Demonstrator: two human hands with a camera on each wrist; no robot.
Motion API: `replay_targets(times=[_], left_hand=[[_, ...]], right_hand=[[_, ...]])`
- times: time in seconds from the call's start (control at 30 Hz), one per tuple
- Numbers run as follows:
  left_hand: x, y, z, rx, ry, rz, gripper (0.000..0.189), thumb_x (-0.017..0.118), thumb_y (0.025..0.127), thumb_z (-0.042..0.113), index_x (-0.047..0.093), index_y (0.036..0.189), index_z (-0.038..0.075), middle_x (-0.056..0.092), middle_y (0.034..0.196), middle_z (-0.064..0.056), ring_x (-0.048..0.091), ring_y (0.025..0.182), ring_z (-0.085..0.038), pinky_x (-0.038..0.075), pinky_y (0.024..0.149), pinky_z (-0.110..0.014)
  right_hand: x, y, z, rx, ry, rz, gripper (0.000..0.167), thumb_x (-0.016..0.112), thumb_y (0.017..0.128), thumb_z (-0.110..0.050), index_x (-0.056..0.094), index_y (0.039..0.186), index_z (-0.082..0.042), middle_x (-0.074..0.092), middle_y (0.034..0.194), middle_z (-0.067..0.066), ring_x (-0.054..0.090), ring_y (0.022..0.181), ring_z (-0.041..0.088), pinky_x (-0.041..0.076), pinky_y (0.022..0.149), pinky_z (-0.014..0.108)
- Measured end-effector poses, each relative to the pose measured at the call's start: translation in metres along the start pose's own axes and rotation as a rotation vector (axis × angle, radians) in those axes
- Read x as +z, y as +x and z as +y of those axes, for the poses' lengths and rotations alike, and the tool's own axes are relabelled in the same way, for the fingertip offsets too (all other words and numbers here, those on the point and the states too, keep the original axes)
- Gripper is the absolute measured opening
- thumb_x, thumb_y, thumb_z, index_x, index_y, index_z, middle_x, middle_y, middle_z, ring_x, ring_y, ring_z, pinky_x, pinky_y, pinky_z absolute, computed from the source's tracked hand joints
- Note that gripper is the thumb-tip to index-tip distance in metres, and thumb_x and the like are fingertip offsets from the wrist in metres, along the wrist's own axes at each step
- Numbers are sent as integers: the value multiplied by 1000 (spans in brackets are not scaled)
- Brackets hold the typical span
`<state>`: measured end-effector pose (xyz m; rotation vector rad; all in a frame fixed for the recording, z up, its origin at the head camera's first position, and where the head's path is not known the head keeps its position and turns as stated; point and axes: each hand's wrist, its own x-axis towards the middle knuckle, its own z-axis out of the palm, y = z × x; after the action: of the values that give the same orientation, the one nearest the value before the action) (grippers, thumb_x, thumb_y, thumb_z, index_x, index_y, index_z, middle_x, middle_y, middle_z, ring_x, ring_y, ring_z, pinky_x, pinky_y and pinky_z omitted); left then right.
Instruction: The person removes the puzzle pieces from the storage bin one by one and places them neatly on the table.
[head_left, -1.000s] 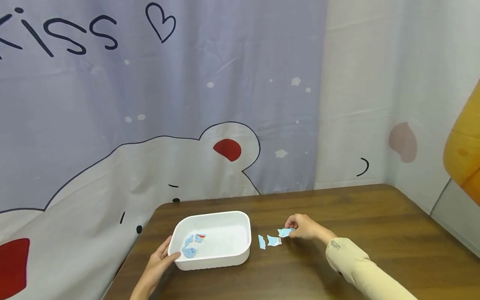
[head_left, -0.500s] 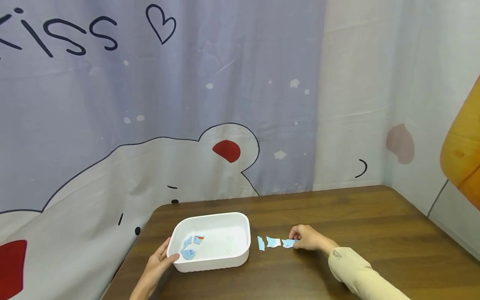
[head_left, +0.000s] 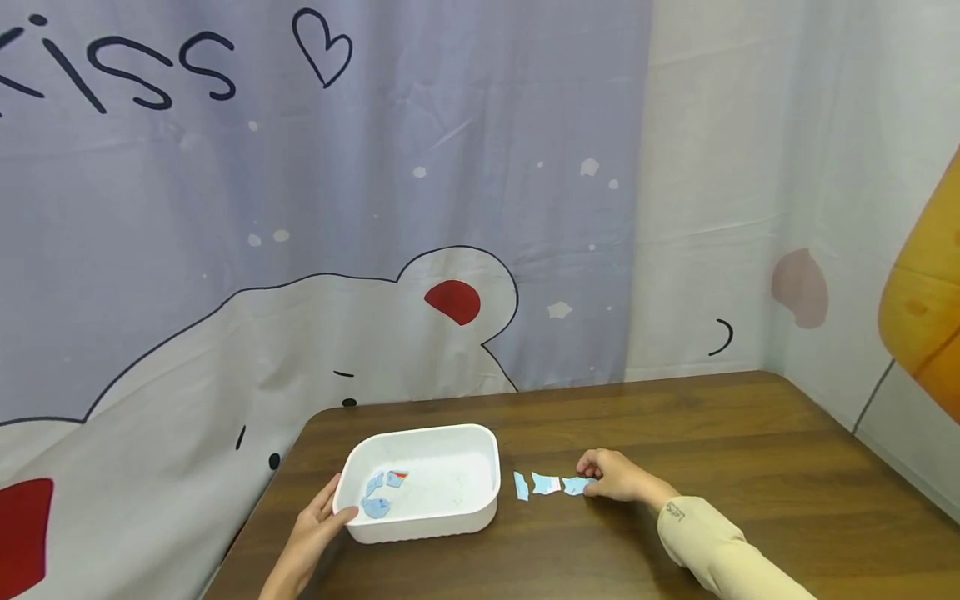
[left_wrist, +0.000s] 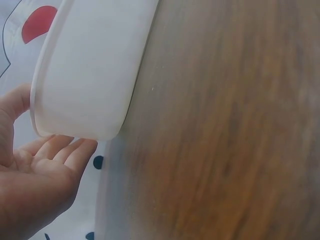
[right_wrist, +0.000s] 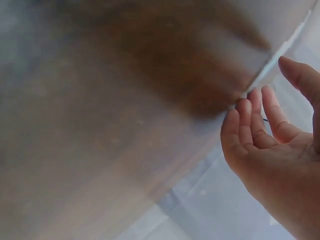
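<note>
At the left of the head view my left hand (head_left: 309, 535) holds a white plastic tub (head_left: 431, 528) by its left end. The thumb lies over the rim, and the fingers (left_wrist: 80, 156) touch the outer wall in the left wrist view. Right of the tub, three torn light-blue paper pieces lie in a row: a narrow strip (head_left: 521, 486), a middle piece (head_left: 545, 484) and a right piece (head_left: 575, 485). My right hand (head_left: 618, 477) touches the right piece at its right end. In the right wrist view its thumb and fingers (right_wrist: 270, 102) stand apart.
Inside the tub, at its left, lie a rounded blue scrap (head_left: 376, 507), a small blue scrap (head_left: 375, 482) and one with a red edge (head_left: 397, 478). All stands on a brown wooden table (head_left: 720, 425). A printed curtain (head_left: 570, 208) hangs behind.
The right hand has brought the right paper piece nearer to me and slightly right, level with the row. During the last half second it barely moves. The left hand stays on the tub.
</note>
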<state>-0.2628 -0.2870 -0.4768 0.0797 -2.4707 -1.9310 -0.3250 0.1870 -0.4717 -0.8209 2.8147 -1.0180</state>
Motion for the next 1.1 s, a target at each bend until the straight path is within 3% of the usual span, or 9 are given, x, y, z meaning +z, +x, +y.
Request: replay_targets(times=[0.33, 0.47, 0.87, 1.1], left_hand=[[-2, -4, -1, 1, 0, 10, 78, 61, 92, 12, 17, 155, 1, 16, 159, -24, 16, 147, -41, 16, 119, -61], [-1, -4, -1, 8, 16, 19, 77, 61, 92, 12, 18, 154, 0, 18, 158, -24, 19, 147, -40, 18, 119, -60], [0, -2, -2, 19, 45, 28, 75, 60, 93, 12, 18, 154, -1, 20, 157, -26, 24, 145, -40, 23, 117, -56], [1, 0, -4, 9, 38, 32, 74, 60, 94, 12, 18, 155, 1, 20, 157, -25, 21, 146, -41, 20, 118, -59]], right_hand=[[-15, 22, -32, -36, 38, 52, 30, 72, 80, -8, 62, 104, 8, 67, 98, 19, 62, 89, 21, 52, 78, 25], [-15, 34, -50, -54, 59, 76, 27, 71, 83, -9, 62, 105, 4, 66, 100, 17, 61, 90, 19, 51, 79, 24], [21, 74, -108, -100, 147, 32, 25, 68, 87, -10, 63, 108, 2, 67, 104, 12, 61, 98, 21, 52, 85, 29], [45, 94, -135, -199, 116, 12, 24, 69, 84, -7, 64, 105, 4, 68, 100, 16, 61, 91, 22, 50, 80, 22]])
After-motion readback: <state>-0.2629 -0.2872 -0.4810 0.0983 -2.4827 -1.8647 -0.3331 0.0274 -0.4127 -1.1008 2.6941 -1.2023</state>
